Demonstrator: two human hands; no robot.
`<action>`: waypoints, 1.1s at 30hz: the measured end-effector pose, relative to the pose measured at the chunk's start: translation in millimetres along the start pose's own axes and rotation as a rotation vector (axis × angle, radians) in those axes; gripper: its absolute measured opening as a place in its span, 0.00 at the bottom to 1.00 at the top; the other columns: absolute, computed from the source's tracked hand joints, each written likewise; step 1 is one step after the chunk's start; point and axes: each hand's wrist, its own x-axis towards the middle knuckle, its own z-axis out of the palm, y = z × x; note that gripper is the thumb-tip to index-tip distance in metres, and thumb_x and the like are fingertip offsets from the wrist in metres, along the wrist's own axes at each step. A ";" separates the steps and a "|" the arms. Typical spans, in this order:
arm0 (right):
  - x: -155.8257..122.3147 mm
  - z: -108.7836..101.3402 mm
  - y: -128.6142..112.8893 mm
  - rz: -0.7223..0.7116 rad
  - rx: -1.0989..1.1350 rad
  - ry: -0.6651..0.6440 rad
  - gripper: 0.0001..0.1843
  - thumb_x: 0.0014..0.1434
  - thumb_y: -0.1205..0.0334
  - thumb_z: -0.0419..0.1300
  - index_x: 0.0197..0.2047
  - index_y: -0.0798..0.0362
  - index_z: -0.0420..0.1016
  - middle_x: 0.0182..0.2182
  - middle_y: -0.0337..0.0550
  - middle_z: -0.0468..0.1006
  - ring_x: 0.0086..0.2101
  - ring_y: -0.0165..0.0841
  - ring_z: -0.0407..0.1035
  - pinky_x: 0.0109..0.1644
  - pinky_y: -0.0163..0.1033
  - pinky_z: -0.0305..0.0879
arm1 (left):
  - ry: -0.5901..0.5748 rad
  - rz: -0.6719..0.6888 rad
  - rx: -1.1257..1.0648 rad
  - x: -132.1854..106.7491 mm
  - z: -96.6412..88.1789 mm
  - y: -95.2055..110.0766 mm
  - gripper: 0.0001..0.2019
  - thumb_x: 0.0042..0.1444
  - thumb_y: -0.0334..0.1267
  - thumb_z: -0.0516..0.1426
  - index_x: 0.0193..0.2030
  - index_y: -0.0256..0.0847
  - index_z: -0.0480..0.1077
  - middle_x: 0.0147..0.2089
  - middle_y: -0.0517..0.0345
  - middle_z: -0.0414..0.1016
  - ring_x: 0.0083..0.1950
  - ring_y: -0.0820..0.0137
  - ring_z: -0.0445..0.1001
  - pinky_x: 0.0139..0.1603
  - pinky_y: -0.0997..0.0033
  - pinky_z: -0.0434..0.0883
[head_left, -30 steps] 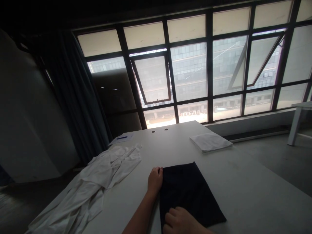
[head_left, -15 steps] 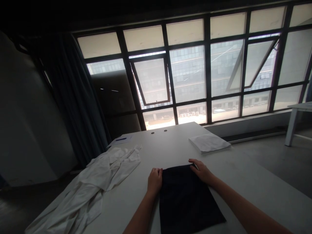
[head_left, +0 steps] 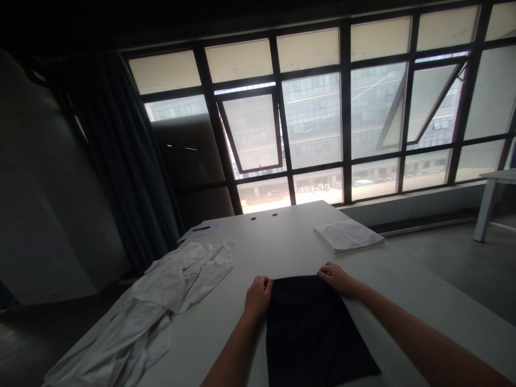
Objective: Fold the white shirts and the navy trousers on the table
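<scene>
A dark, folded piece of cloth (head_left: 312,333) lies flat on the white table (head_left: 274,247) in front of me; its near end runs out of the picture at the bottom. At its far left corner is my left hand (head_left: 259,295), fingers closed on the edge. My right hand (head_left: 336,278) pinches the far right corner between thumb and curled fingers. The far edge of the cloth runs nearly straight between the two hands. What kind of garment or fabric it is does not show.
Rumpled white cloth (head_left: 173,290) covers the table's left side. A folded white cloth (head_left: 349,235) lies at the far right edge. Paper with a dark pen (head_left: 201,228) rests at the far left. Another white table (head_left: 489,199) stands right, by the windows.
My right hand's fingers have drawn in from spread to closed on the far right corner. My left hand stays at the left corner. The view has shifted slightly.
</scene>
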 end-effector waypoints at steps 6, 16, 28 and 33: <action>12.6 0.7 4.1 0.066 -0.068 -0.015 0.19 0.56 0.44 0.61 0.34 0.51 0.81 0.39 0.47 0.78 0.42 0.40 0.70 0.50 0.43 0.60 | 0.007 -0.014 -0.110 3.4 -0.4 -1.4 0.11 0.65 0.45 0.53 0.40 0.42 0.72 0.43 0.54 0.77 0.40 0.66 0.75 0.44 0.71 0.65; 8.7 8.7 -5.3 0.009 0.011 0.083 0.25 0.67 0.44 0.46 0.39 0.52 0.77 0.33 0.42 0.80 0.34 0.36 0.71 0.38 0.37 0.61 | 0.001 0.006 -0.288 9.2 0.6 2.3 0.14 0.66 0.46 0.51 0.44 0.41 0.74 0.40 0.54 0.81 0.41 0.65 0.77 0.42 0.71 0.67; 25.5 11.6 6.2 0.117 -0.202 0.024 0.21 0.69 0.54 0.50 0.35 0.53 0.80 0.37 0.51 0.82 0.39 0.39 0.72 0.41 0.39 0.56 | 0.008 -0.070 -0.103 7.0 -0.4 5.6 0.17 0.68 0.46 0.51 0.33 0.42 0.73 0.33 0.53 0.80 0.37 0.63 0.76 0.38 0.70 0.60; 21.8 11.0 9.1 0.096 -0.212 0.008 0.18 0.68 0.53 0.52 0.39 0.52 0.80 0.39 0.49 0.83 0.40 0.38 0.73 0.41 0.39 0.56 | 0.003 -0.090 -0.069 6.4 -1.2 7.5 0.15 0.69 0.45 0.50 0.41 0.41 0.75 0.39 0.51 0.81 0.42 0.62 0.78 0.40 0.70 0.62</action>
